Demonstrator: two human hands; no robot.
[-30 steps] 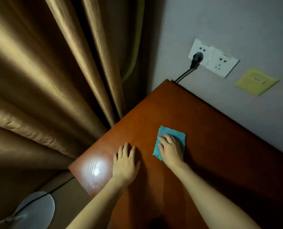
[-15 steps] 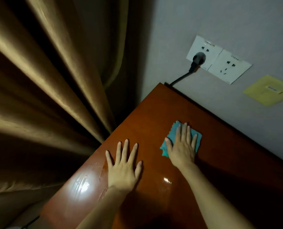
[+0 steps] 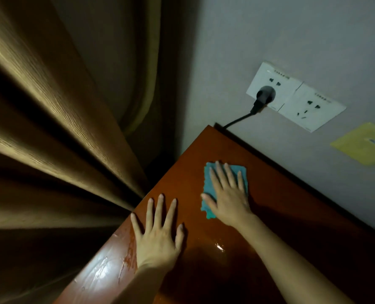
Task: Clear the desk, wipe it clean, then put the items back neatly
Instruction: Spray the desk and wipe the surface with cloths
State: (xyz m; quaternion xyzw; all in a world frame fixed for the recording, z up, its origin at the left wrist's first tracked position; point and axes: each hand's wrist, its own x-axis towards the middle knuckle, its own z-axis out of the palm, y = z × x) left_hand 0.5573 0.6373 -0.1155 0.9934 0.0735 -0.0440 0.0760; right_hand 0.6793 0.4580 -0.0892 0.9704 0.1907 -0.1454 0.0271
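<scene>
The desk (image 3: 280,216), glossy reddish-brown wood, narrows to its far corner by the grey wall (image 3: 270,40). A teal, ragged-edged cloth (image 3: 208,185) lies near that corner, pressed flat under the right hand (image 3: 228,198), fingers straight. The left hand (image 3: 158,231) rests spread and flat beside the left edge, where ribbed tan curtains (image 3: 50,128) hang close.

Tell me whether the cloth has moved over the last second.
Yes. The blue cloth under the right hand has slid up the desk toward its far corner below the wall socket.
</scene>
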